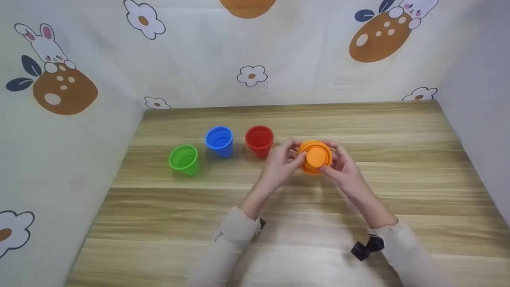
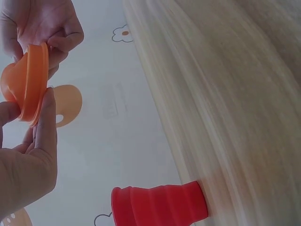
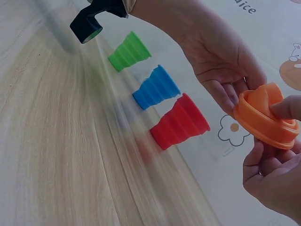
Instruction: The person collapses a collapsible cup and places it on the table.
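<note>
An orange collapsible cup (image 1: 316, 157), partly folded with its base toward the head camera, is held above the table between both hands. My left hand (image 1: 282, 161) pinches its left side, the thumb up on the base and the fingers at the rim. On the other side my right hand (image 1: 344, 169) grips the cup the same way, its thumb at the base's lower edge. In the right wrist view the orange cup (image 3: 265, 117) shows a lopsided, dented middle section. The red cup (image 1: 259, 141) stands upright just left of my left hand.
Left of the red cup stand a blue cup (image 1: 219, 141) and a green cup (image 1: 185, 160), both upright and extended. The wood-grain table (image 1: 167, 223) meets a printed backdrop (image 1: 199, 59) behind and at the sides. A black wrist camera (image 1: 366, 248) hangs by the right sleeve.
</note>
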`<state>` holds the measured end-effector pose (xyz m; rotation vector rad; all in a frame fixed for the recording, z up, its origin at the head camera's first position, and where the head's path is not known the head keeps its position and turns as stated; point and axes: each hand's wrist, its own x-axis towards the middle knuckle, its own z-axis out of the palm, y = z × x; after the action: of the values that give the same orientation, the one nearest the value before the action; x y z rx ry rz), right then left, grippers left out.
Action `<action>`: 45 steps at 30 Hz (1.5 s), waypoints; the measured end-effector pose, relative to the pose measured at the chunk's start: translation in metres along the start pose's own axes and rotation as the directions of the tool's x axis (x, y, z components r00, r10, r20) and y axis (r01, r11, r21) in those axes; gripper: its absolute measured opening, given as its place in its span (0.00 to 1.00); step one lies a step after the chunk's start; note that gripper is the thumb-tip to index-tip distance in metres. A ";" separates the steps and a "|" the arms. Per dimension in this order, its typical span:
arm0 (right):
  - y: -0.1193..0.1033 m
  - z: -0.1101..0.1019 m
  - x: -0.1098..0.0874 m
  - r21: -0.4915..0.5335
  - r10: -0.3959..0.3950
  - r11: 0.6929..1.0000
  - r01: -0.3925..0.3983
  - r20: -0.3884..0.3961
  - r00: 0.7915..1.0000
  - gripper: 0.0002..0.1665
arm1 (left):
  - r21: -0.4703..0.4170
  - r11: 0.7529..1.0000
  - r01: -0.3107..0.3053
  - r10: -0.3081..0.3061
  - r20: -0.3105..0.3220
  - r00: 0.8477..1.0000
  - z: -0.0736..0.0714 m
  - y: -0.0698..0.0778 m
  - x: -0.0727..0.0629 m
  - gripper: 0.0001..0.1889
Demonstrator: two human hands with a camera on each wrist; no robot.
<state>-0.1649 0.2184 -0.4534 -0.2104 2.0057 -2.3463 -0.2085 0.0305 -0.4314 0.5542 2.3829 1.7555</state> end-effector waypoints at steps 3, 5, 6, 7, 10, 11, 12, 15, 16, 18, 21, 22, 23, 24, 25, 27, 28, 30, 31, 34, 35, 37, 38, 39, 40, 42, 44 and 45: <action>0.000 0.001 0.000 -0.003 0.001 1.000 -0.001 -0.025 1.000 0.33 | -0.012 1.000 0.003 -0.003 0.007 1.000 0.000 0.000 0.000 0.12; 0.000 0.001 0.001 -0.005 0.001 1.000 -0.001 -0.036 0.999 0.33 | -0.030 1.000 0.007 -0.006 0.017 1.000 0.000 0.000 -0.001 0.13; 0.000 0.001 0.001 -0.004 -0.003 1.000 0.002 -0.040 0.999 0.33 | -0.044 0.999 0.005 -0.004 0.024 1.000 0.000 -0.001 -0.001 0.13; 0.000 0.001 0.001 -0.005 -0.002 1.000 0.002 -0.044 0.999 0.33 | -0.056 0.998 0.003 -0.001 0.031 1.000 0.000 -0.001 -0.002 0.13; 0.000 0.001 0.002 -0.003 0.000 1.000 0.000 -0.055 0.999 0.32 | -0.073 0.997 -0.004 0.008 0.048 0.999 -0.001 -0.002 -0.003 0.15; 0.000 0.000 0.002 -0.001 0.002 1.000 -0.002 -0.058 0.998 0.32 | -0.075 0.997 -0.003 0.007 0.055 0.998 -0.002 -0.002 -0.003 0.15; 0.000 0.000 0.002 -0.003 0.003 1.000 -0.003 -0.061 0.998 0.32 | -0.077 0.997 0.003 0.002 0.062 0.998 -0.002 -0.002 -0.003 0.16; -0.001 0.000 0.002 -0.005 0.012 1.000 -0.013 -0.070 0.997 0.31 | -0.082 0.996 0.031 -0.025 0.079 0.997 -0.003 -0.002 -0.004 0.19; -0.001 0.000 0.002 -0.005 0.015 1.000 -0.016 -0.071 0.997 0.31 | -0.088 0.995 0.040 -0.033 0.083 0.996 -0.003 -0.002 -0.004 0.19; -0.001 0.001 0.002 -0.009 0.015 1.000 -0.015 -0.072 0.997 0.31 | -0.098 0.994 0.047 -0.038 0.086 0.996 -0.003 -0.002 -0.004 0.20; -0.001 0.001 0.003 -0.009 0.015 1.000 -0.016 -0.073 0.997 0.31 | -0.110 0.993 0.035 -0.026 0.078 0.997 -0.002 -0.002 -0.004 0.20; -0.001 0.001 0.003 -0.010 0.016 1.000 -0.016 -0.071 0.997 0.31 | -0.112 0.993 0.029 -0.020 0.074 0.997 -0.002 -0.002 -0.004 0.20; 0.000 0.001 0.003 -0.015 0.019 1.000 -0.020 -0.070 0.997 0.31 | -0.112 0.993 0.021 -0.013 0.070 0.997 -0.001 -0.003 -0.003 0.20; 0.000 0.001 0.003 -0.018 0.021 1.000 -0.022 -0.066 0.998 0.31 | -0.111 0.994 0.014 -0.007 0.065 0.998 -0.001 -0.004 -0.003 0.20; 0.000 0.000 0.003 -0.020 0.025 0.999 -0.027 -0.062 0.998 0.31 | -0.112 0.994 0.010 -0.003 0.061 0.998 -0.001 -0.004 -0.003 0.20; 0.000 0.000 0.003 -0.019 0.028 0.999 -0.029 -0.047 0.998 0.32 | -0.108 0.994 0.006 0.000 0.054 0.999 0.000 -0.004 -0.002 0.19; 0.000 0.000 0.002 -0.021 0.028 0.999 -0.029 -0.038 0.999 0.33 | -0.107 0.994 0.007 -0.001 0.050 0.999 0.000 -0.004 -0.002 0.19; 0.000 -0.001 0.002 -0.023 0.025 0.999 -0.026 -0.017 1.000 0.34 | -0.099 0.995 0.011 -0.007 0.042 0.999 0.000 -0.005 -0.002 0.19; 0.000 -0.001 0.002 -0.025 0.025 0.999 -0.025 -0.005 1.000 0.35 | -0.096 0.995 0.015 -0.011 0.038 0.999 0.000 -0.005 -0.002 0.19; 0.000 -0.002 0.002 -0.044 0.020 0.999 -0.019 0.026 0.999 0.38 | -0.083 0.996 0.020 -0.018 0.024 1.000 0.000 -0.005 -0.001 0.19; 0.000 -0.002 0.003 -0.046 0.020 0.999 -0.018 0.033 0.999 0.39 | -0.081 0.996 0.022 -0.020 0.021 1.000 0.000 -0.005 -0.001 0.19; 0.000 -0.002 0.003 -0.042 0.019 0.999 -0.018 0.036 0.999 0.40 | -0.087 0.996 0.022 -0.021 0.018 1.000 0.000 -0.005 -0.002 0.19; 0.000 -0.002 0.003 -0.040 0.015 0.999 -0.014 0.038 0.999 0.40 | -0.094 0.995 0.026 -0.024 0.019 1.000 0.000 -0.004 -0.002 0.19; 0.000 -0.002 0.003 -0.037 0.016 0.999 -0.015 0.034 0.999 0.39 | -0.103 0.994 0.028 -0.026 0.021 0.999 0.000 -0.004 -0.003 0.19; 0.000 -0.002 0.003 -0.034 0.017 0.999 -0.016 0.029 0.999 0.39 | -0.113 0.993 0.032 -0.029 0.026 0.999 0.000 -0.004 -0.003 0.19; 0.000 -0.002 0.003 -0.030 0.024 0.999 -0.024 0.017 1.000 0.38 | -0.132 0.990 0.041 -0.035 0.042 0.999 0.000 -0.003 -0.003 0.19; -0.001 -0.003 0.003 -0.033 0.034 0.999 -0.034 0.004 0.999 0.37 | -0.147 0.987 0.059 -0.050 0.067 0.996 -0.001 -0.002 -0.004 0.20; -0.001 -0.003 0.003 -0.034 0.042 0.999 -0.042 -0.004 0.999 0.37 | -0.156 0.985 0.069 -0.056 0.084 0.995 -0.001 -0.002 -0.005 0.20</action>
<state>-0.1679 0.2211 -0.4529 -0.1643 2.0321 -2.2898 -0.2051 0.0270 -0.4336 0.5115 2.1607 1.8392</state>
